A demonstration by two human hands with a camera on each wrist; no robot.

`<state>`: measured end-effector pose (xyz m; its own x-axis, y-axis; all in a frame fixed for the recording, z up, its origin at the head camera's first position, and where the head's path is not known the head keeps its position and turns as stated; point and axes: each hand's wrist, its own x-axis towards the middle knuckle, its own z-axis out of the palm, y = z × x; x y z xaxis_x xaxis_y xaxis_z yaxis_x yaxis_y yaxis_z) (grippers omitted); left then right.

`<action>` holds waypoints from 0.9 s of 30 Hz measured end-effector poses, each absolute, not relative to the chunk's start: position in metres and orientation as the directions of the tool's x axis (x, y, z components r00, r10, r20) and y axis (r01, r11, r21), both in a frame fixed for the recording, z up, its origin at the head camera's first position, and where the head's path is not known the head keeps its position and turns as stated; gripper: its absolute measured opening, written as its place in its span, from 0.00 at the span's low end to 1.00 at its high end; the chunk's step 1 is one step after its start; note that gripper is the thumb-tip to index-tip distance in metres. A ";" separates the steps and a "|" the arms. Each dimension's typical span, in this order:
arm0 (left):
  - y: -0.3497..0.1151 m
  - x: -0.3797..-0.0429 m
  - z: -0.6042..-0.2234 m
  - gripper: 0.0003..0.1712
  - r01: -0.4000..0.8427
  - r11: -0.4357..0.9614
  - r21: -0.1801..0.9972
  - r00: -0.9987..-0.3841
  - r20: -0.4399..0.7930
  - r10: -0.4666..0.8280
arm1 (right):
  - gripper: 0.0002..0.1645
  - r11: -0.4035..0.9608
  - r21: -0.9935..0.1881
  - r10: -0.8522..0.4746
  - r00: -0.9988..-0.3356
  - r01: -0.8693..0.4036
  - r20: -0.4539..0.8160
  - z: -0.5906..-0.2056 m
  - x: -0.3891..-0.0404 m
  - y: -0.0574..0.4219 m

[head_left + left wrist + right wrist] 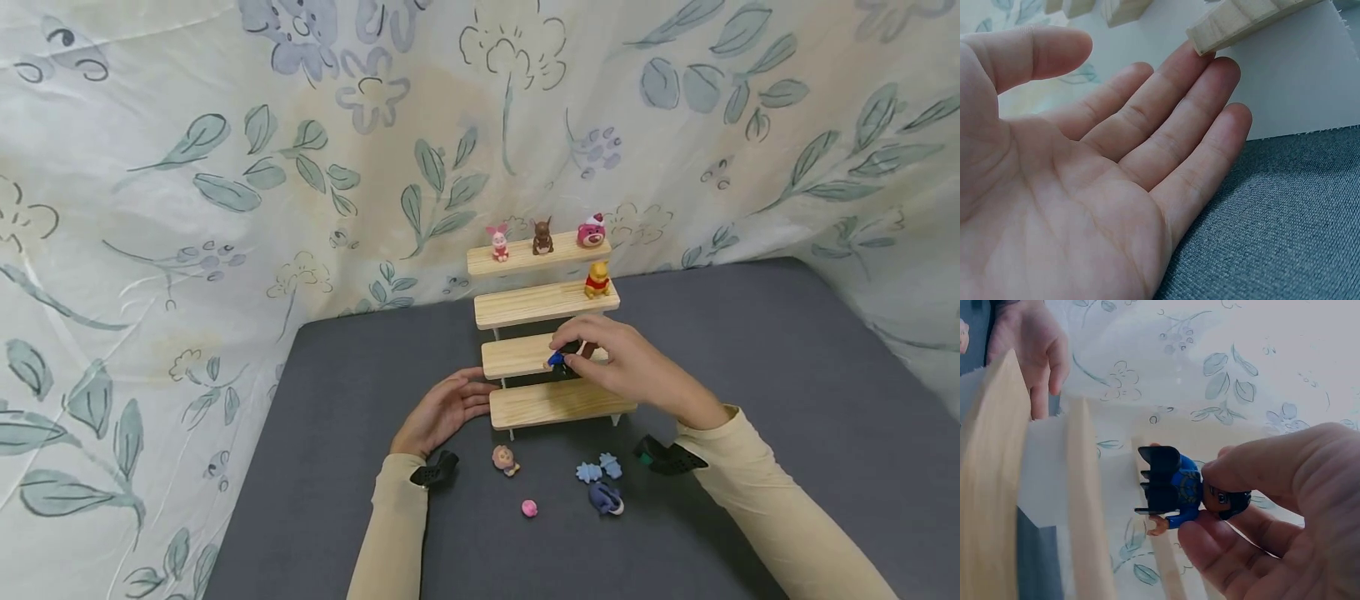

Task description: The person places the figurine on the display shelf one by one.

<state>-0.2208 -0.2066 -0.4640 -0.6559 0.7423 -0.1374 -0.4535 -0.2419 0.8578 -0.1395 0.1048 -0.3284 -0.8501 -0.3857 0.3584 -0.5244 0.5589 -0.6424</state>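
My right hand (626, 358) pinches a small toy figure (1185, 490) by its head between thumb and fingers. The figure has black hair, a blue top and black legs. In the head view it is over the third tier of a stepped wooden display stand (517, 357), partly covered by the fingers. My left hand (444, 408) lies palm up with fingers extended at the stand's left side. In the left wrist view its fingertips (1225, 72) are right at the end of a wooden shelf board (1241, 28).
The top tier carries a pink-eared figurine (498, 242), a brown one (542, 238) and a pink bear (592, 232). A yellow bear (597, 280) stands one tier down. Before the stand lie a peach figurine (504, 459), a pink piece (529, 508), light-blue pieces (588, 472) and a dark-blue figurine (604, 498).
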 end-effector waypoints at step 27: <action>-0.209 -0.218 -0.462 0.22 -0.462 -0.249 0.851 -0.665 -0.147 0.732 | 0.18 0.692 -0.608 -0.284 -0.921 -0.390 0.268 -0.253 -0.174 0.109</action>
